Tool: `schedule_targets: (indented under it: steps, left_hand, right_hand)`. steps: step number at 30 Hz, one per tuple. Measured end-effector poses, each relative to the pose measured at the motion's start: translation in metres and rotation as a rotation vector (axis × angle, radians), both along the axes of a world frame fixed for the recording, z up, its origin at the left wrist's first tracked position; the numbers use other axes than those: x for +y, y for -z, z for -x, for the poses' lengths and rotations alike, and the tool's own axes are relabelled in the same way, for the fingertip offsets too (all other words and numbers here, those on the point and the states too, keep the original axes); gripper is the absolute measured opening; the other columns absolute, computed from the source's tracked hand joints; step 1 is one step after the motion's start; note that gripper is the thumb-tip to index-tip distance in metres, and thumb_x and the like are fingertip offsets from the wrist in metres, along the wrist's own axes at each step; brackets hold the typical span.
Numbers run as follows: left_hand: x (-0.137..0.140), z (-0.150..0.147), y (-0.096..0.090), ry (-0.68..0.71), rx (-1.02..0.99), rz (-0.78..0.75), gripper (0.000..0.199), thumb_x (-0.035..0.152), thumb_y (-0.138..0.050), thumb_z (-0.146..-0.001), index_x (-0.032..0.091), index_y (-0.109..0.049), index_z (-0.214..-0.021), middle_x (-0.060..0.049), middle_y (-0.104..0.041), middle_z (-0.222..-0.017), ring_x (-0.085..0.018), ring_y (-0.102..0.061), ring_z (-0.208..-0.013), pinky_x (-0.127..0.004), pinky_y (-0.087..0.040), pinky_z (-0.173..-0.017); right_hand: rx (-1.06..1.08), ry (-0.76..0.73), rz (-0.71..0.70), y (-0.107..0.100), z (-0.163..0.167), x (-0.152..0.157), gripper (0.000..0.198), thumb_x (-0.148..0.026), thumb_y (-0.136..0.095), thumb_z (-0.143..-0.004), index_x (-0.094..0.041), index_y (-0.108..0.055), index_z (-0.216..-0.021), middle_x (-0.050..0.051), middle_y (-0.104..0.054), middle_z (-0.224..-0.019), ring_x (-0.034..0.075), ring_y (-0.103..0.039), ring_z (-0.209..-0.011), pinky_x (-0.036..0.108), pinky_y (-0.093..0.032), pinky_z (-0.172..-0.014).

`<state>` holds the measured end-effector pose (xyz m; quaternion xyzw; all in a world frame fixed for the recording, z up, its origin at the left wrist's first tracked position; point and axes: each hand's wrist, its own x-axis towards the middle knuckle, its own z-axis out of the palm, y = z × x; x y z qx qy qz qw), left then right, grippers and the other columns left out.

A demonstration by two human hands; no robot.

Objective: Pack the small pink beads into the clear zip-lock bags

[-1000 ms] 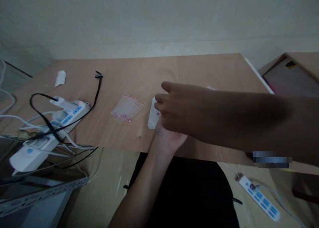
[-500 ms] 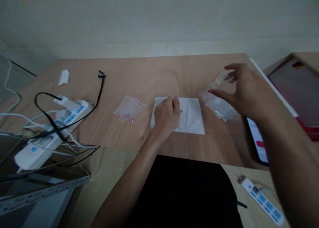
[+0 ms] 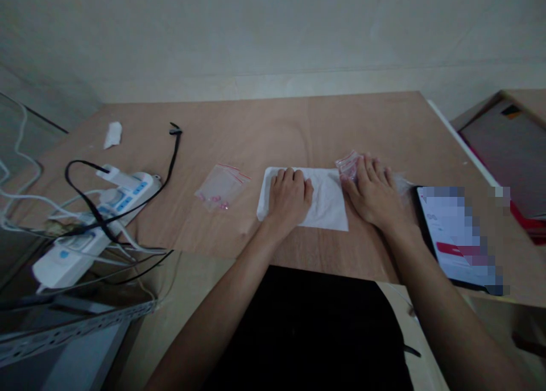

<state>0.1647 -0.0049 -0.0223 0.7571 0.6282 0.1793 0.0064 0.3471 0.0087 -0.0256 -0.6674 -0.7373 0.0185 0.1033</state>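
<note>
My left hand (image 3: 289, 198) rests palm down on a white cloth-like sheet (image 3: 328, 200), its fingers a little bent and apart. What lies beneath that palm is hidden. Over at the right, my right hand (image 3: 375, 189) lies flat with fingers outstretched on small clear zip bags (image 3: 347, 162) that have red seal lines. Part of these bags shows past the fingertips and beside the hand. To the left of the sheet is another group of clear zip bags (image 3: 224, 183), with several small pink beads (image 3: 217, 201) at the lower edge.
A white power strip (image 3: 123, 200) with tangled cables occupies the table's left side. A black strap-like cord (image 3: 173, 157) curves beside it, near a scrap of white paper (image 3: 113, 135). At the right, a phone (image 3: 452, 237) lies by my forearm. The wooden table (image 3: 256, 126) meets a wall behind.
My right hand has come down and left from above the bags and now presses flat on them. My left hand has loosened from a closed shape, covering the pink bit seen on the sheet.
</note>
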Motion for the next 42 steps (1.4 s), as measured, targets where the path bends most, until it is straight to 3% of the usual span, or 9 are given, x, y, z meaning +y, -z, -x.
schedule_targets:
  steps: [10, 14, 18, 23, 26, 30, 36, 39, 42]
  left_hand:
    - [-0.004, 0.062, -0.009, -0.294, -0.247, -0.261, 0.019, 0.033, -0.052, -0.092, 0.016, -0.06, -0.095, -0.012, -0.067, -0.1, -0.028, -0.059, -0.101, -0.042, -0.043, -0.091]
    - [-0.009, 0.113, -0.011, -0.482, -0.179, -0.07, 0.047, 0.043, -0.062, -0.084, 0.008, -0.059, -0.116, -0.022, -0.064, -0.12, -0.036, -0.056, -0.116, -0.048, -0.043, -0.098]
    - [-0.014, 0.134, -0.013, -0.435, -0.066, 0.083, 0.037, 0.04, -0.051, -0.089, 0.012, -0.066, -0.109, -0.019, -0.07, -0.111, -0.035, -0.063, -0.105, -0.044, -0.048, -0.089]
    - [-0.02, 0.134, -0.022, -0.435, -0.009, 0.033, 0.037, 0.033, -0.037, -0.096, 0.016, -0.07, -0.1, -0.015, -0.074, -0.092, -0.03, -0.068, -0.086, -0.039, -0.048, -0.074]
    - [-0.032, 0.132, -0.035, -0.446, -0.052, -0.158, 0.037, 0.033, -0.036, -0.097, 0.016, -0.07, -0.097, -0.013, -0.073, -0.085, -0.029, -0.068, -0.08, -0.037, -0.047, -0.07]
    - [-0.057, 0.118, -0.061, -0.213, -0.335, -0.365, 0.029, 0.032, -0.043, -0.097, 0.02, -0.069, -0.095, -0.007, -0.074, -0.09, -0.022, -0.069, -0.087, -0.034, -0.049, -0.078]
    - [-0.078, 0.085, -0.071, 0.132, -0.692, -0.085, 0.026, 0.029, -0.043, -0.1, 0.021, -0.067, -0.094, -0.002, -0.073, -0.093, -0.015, -0.067, -0.089, -0.027, -0.051, -0.079]
    - [-0.079, 0.076, -0.061, 0.115, -0.721, -0.073, 0.021, 0.03, -0.046, -0.098, 0.021, -0.065, -0.095, -0.002, -0.072, -0.093, -0.015, -0.066, -0.086, -0.028, -0.051, -0.078]
    - [-0.079, 0.067, -0.053, -0.145, -0.709, -0.264, 0.013, 0.033, -0.057, -0.092, 0.021, -0.061, -0.094, -0.003, -0.069, -0.094, -0.017, -0.063, -0.088, -0.032, -0.049, -0.08]
  right_hand:
    - [0.184, 0.023, -0.137, 0.004, -0.003, -0.002, 0.081, -0.053, -0.028, -0.097, 0.004, -0.013, -0.153, 0.027, -0.019, -0.159, 0.04, -0.017, -0.148, 0.063, -0.019, -0.116]
    - [0.219, 0.05, -0.155, -0.002, -0.001, -0.004, 0.085, -0.054, -0.031, -0.096, 0.006, -0.009, -0.152, 0.029, -0.012, -0.16, 0.042, -0.009, -0.149, 0.066, -0.012, -0.116]
    - [0.254, 0.072, -0.186, -0.005, 0.0, -0.005, 0.085, -0.055, -0.031, -0.095, 0.003, -0.011, -0.153, 0.028, -0.009, -0.161, 0.042, -0.005, -0.149, 0.067, -0.01, -0.116]
    - [0.291, 0.081, -0.213, -0.004, -0.005, -0.007, 0.082, -0.053, -0.038, -0.095, 0.001, -0.016, -0.153, 0.027, -0.008, -0.161, 0.041, -0.002, -0.15, 0.066, -0.006, -0.116]
    - [0.414, 0.026, -0.415, -0.007, -0.002, -0.013, 0.073, -0.051, -0.041, -0.095, -0.01, -0.025, -0.152, 0.022, -0.01, -0.163, 0.039, -0.004, -0.15, 0.066, -0.007, -0.116]
    - [0.687, -0.085, -0.641, -0.029, 0.031, -0.029, 0.047, -0.04, -0.048, -0.096, -0.019, -0.048, -0.138, 0.017, -0.044, -0.15, 0.03, -0.038, -0.142, 0.058, -0.028, -0.115]
    - [1.101, -0.546, -0.078, -0.07, 0.094, -0.052, 0.019, -0.031, -0.069, -0.085, -0.022, -0.073, -0.101, 0.005, -0.075, -0.104, 0.02, -0.069, -0.099, 0.034, -0.055, -0.086]
    - [1.143, -0.483, -0.069, -0.071, 0.101, -0.057, 0.01, -0.027, -0.069, -0.085, -0.02, -0.075, -0.085, 0.002, -0.076, -0.082, 0.016, -0.07, -0.076, 0.028, -0.055, -0.069]
    - [1.025, -0.391, -0.26, -0.064, 0.097, -0.061, 0.007, -0.023, -0.069, -0.085, -0.02, -0.075, -0.082, 0.001, -0.075, -0.077, 0.015, -0.067, -0.067, 0.027, -0.054, -0.061]
